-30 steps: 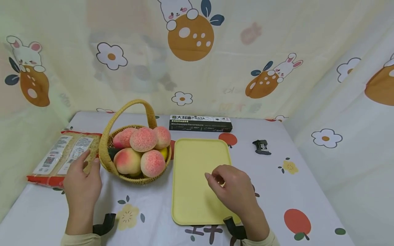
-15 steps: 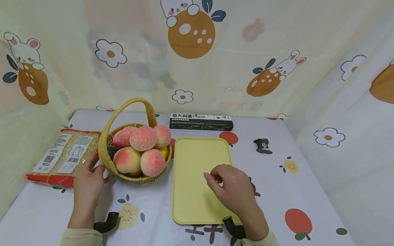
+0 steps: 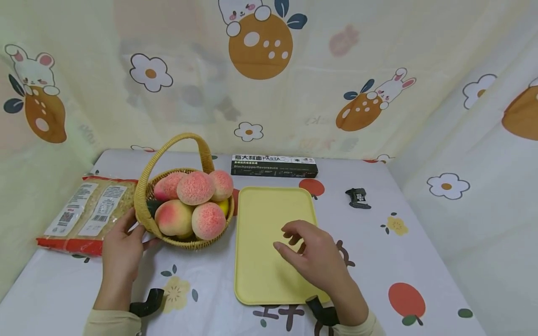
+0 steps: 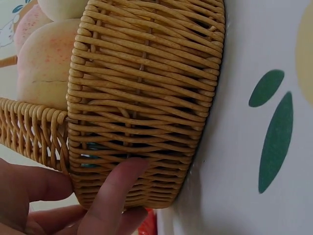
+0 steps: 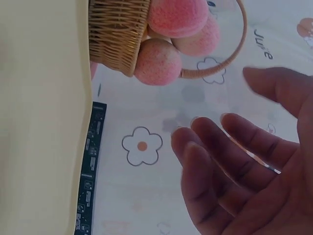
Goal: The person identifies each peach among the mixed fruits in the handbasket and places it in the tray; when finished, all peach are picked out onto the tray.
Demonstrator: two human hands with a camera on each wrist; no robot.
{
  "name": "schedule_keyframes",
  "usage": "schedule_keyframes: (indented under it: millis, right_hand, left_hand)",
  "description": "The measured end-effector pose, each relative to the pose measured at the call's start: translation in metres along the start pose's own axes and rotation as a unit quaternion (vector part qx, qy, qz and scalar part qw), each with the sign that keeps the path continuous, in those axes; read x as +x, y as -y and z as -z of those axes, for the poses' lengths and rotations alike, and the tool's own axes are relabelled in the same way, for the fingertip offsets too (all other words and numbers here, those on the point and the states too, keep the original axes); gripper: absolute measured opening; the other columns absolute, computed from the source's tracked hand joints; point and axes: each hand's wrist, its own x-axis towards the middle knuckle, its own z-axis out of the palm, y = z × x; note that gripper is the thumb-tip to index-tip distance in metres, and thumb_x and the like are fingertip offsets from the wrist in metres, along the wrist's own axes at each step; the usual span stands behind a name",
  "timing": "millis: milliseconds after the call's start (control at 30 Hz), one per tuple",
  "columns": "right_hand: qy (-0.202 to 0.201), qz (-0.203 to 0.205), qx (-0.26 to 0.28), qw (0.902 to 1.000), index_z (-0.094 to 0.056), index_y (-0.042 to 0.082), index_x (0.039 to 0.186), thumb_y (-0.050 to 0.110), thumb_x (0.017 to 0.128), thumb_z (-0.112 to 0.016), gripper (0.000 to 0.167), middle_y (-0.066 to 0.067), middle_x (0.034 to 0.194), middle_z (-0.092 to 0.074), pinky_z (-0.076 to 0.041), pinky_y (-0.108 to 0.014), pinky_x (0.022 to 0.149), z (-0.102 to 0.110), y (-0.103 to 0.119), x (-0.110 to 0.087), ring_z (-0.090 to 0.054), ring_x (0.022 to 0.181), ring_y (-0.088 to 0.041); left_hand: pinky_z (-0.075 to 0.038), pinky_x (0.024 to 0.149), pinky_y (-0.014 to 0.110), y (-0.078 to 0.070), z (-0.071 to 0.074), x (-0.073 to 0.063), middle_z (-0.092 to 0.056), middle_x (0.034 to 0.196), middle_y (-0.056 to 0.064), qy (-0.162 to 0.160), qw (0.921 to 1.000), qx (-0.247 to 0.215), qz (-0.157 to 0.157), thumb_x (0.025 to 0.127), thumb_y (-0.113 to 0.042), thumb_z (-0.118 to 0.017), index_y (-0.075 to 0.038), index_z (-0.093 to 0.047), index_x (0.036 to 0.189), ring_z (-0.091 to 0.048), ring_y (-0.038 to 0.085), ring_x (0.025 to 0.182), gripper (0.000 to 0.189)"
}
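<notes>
A woven basket with a tall arched handle stands left of centre, filled with several pink peaches plus a partly hidden yellow item and a dark one. My left hand rests against the basket's left side. In the left wrist view its thumb lies along the woven wall, while the fingers touch near the base of the handle, partly out of sight. My right hand hovers over a yellow tray, its fingers loosely bent and holding nothing. The right wrist view shows the thumb apart from the fingers.
A bag of grain-like food with red edges lies left of the basket. Behind the tray is a black pasta box. A small black packet lies to the right. Patterned curtains surround the table's back and sides.
My left hand has moved right, from over the bag to the basket's side. My right hand has stayed over the tray, its fingers and thumb spreading apart. The basket has not moved.
</notes>
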Motion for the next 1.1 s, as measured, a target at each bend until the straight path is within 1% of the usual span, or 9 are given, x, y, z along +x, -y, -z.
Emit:
schedule_keyframes:
  millis: [167, 300, 400, 500, 600, 767, 867, 1000, 1100]
  right_hand:
    - [0.071, -0.044, 0.085, 0.9929, -0.063, 0.019, 0.138, 0.033, 0.085, -0.089, 0.061, 0.001, 0.132, -0.069, -0.063, -0.026, 0.077, 0.003, 0.007, 0.007, -0.068, 0.111, -0.017]
    - [0.130, -0.063, 0.156, 0.9771, -0.050, 0.027, 0.153, 0.041, 0.082, -0.091, 0.083, 0.004, 0.151, -0.057, -0.064, -0.030, 0.085, 0.000, 0.015, 0.015, -0.062, 0.129, -0.020]
    - [0.168, -0.060, 0.190, 0.9655, -0.040, 0.031, 0.161, 0.041, 0.082, -0.092, 0.096, 0.004, 0.163, -0.046, -0.064, -0.032, 0.089, -0.002, 0.022, 0.023, -0.057, 0.140, -0.023]
    - [0.187, -0.048, 0.202, 0.9603, -0.033, 0.032, 0.165, 0.039, 0.082, -0.093, 0.103, 0.004, 0.168, -0.039, -0.065, -0.034, 0.091, -0.005, 0.028, 0.036, -0.053, 0.146, -0.025]
    - [0.189, -0.034, 0.199, 0.9610, -0.031, 0.030, 0.166, 0.037, 0.082, -0.092, 0.104, 0.004, 0.169, -0.038, -0.064, -0.034, 0.092, -0.010, 0.034, 0.054, -0.053, 0.145, -0.023]
    - [0.177, 0.007, 0.181, 0.9675, -0.031, 0.029, 0.166, 0.038, 0.083, -0.091, 0.103, 0.003, 0.166, -0.043, -0.062, -0.033, 0.089, -0.021, 0.045, 0.085, -0.054, 0.138, -0.017]
    - [0.171, 0.032, 0.173, 0.9694, -0.034, 0.023, 0.166, 0.037, 0.083, -0.091, 0.102, -0.002, 0.164, -0.045, -0.062, -0.036, 0.085, -0.030, 0.051, 0.101, -0.052, 0.131, -0.018]
    - [0.174, 0.058, 0.152, 0.9713, -0.041, 0.016, 0.162, 0.038, 0.082, -0.091, 0.097, -0.001, 0.160, -0.049, -0.052, -0.045, 0.109, -0.042, 0.060, 0.121, -0.048, 0.139, -0.021]
    - [0.189, 0.061, 0.115, 0.9733, -0.041, 0.019, 0.162, 0.043, 0.082, -0.091, 0.098, 0.001, 0.163, -0.045, -0.037, -0.049, 0.126, -0.050, 0.067, 0.135, -0.038, 0.152, -0.024]
  left_hand:
    - [-0.063, 0.072, 0.019, 0.001, 0.001, 0.000, -0.042, 0.169, 0.005, 0.000, 1.0000, -0.006, 0.005, 0.112, -0.029, -0.050, -0.029, -0.037, 0.166, -0.060, 0.027, 0.133, 0.055]
    - [-0.063, 0.073, 0.019, 0.002, 0.000, -0.001, -0.042, 0.169, 0.005, 0.001, 0.9999, -0.011, 0.008, 0.112, -0.027, -0.050, -0.027, -0.037, 0.166, -0.060, 0.026, 0.133, 0.055]
    - [-0.063, 0.073, 0.019, 0.002, 0.000, -0.001, -0.041, 0.170, 0.005, 0.002, 0.9999, -0.013, 0.008, 0.112, -0.026, -0.049, -0.027, -0.035, 0.166, -0.058, 0.028, 0.136, 0.056]
    - [-0.063, 0.073, 0.018, 0.001, 0.000, -0.001, -0.040, 0.170, 0.004, 0.000, 0.9999, -0.015, 0.007, 0.112, -0.025, -0.048, -0.028, -0.035, 0.167, -0.057, 0.028, 0.137, 0.056]
    - [-0.063, 0.073, 0.018, 0.001, 0.001, 0.000, -0.040, 0.170, 0.004, -0.002, 0.9998, -0.020, 0.008, 0.112, -0.024, -0.048, -0.028, -0.035, 0.166, -0.058, 0.027, 0.136, 0.056]
    - [-0.064, 0.073, 0.019, -0.001, 0.002, 0.002, -0.040, 0.170, 0.004, -0.002, 0.9993, -0.035, 0.011, 0.112, -0.024, -0.049, -0.029, -0.037, 0.165, -0.057, 0.026, 0.137, 0.055]
    - [-0.064, 0.073, 0.020, -0.002, 0.001, 0.002, -0.040, 0.170, 0.003, -0.001, 0.9991, -0.038, 0.016, 0.112, -0.024, -0.050, -0.030, -0.038, 0.165, -0.056, 0.027, 0.138, 0.055]
    - [-0.064, 0.073, 0.019, -0.004, 0.001, 0.002, -0.040, 0.171, 0.002, 0.000, 0.9990, -0.038, 0.021, 0.112, -0.026, -0.050, -0.031, -0.038, 0.165, -0.055, 0.028, 0.139, 0.055]
    - [-0.063, 0.073, 0.019, -0.004, 0.001, 0.001, -0.040, 0.171, 0.002, 0.003, 0.9991, -0.035, 0.024, 0.112, -0.027, -0.051, -0.032, -0.037, 0.165, -0.055, 0.028, 0.140, 0.055]
